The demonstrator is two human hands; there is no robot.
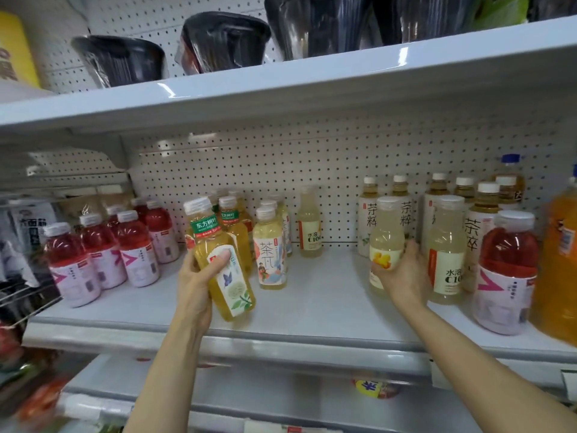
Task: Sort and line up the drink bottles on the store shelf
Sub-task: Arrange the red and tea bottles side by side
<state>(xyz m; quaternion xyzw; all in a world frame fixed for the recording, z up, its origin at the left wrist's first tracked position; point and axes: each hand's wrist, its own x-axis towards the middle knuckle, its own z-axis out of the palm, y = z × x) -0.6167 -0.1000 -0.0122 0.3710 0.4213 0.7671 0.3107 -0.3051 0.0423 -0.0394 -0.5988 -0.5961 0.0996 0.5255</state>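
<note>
The head camera looks at a white store shelf (312, 295) backed by pegboard, with both bare arms reaching in from below.

The left hand (199, 276) grips a yellow tea bottle (218, 254) with a green neck band and a flower-printed label; the thumb lies across the front of the label and the fingers wrap round the back. The bottle is tilted, its cap leaning left, near the shelf's front edge. Just behind it stand more yellow tea bottles (232, 226) of the same kind.

The right hand (402, 273) holds a pale lemon drink bottle (385, 242) from its right side, fingers curled behind it and thumb under the yellow label. The bottle is upright; whether its base touches the shelf cannot be told.

At the left, red drink bottles (103, 248) with pink labels stand in rows. Between the hands are a pale bottle with an illustrated label (270, 248) and, near the back wall, 1 lone pale bottle (309, 223). To the right stand white-labelled tea bottles (368, 214), another pale lemon bottle (446, 248), 1 red bottle (507, 270) and a large orange bottle (559, 260) at the edge.

On the upper shelf (312, 85) sit black wrapped containers (224, 42).
</note>
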